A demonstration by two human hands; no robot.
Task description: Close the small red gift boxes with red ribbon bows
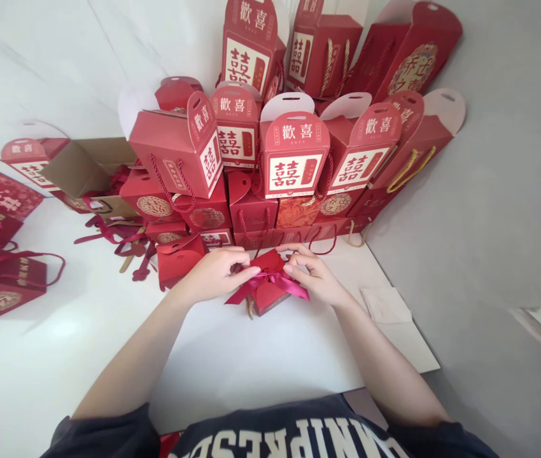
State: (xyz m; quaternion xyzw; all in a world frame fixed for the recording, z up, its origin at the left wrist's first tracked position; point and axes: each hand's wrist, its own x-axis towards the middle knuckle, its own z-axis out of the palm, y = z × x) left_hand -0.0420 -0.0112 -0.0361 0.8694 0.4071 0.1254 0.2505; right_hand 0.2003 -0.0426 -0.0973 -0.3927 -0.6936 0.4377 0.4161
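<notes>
A small red gift box (270,295) sits on the white table in front of me, with a magenta ribbon (280,280) tied in a bow across its top. My left hand (220,272) is at the bow's left side, thumb and finger pinched on the ribbon. On the right side my right hand (316,273) pinches the other loop of the ribbon between thumb and fingers. The ribbon's two tails hang down to the left and right. A twisted cord handle (250,307) shows at the box's lower left.
Stacked red gift boxes (294,156) with cord handles stand behind my hands. An open cardboard box (103,156) and loose ribbons (125,238) lie at the left, near more red boxes (7,286). A white paper (385,305) lies near the right table edge, beside the grey wall (480,210).
</notes>
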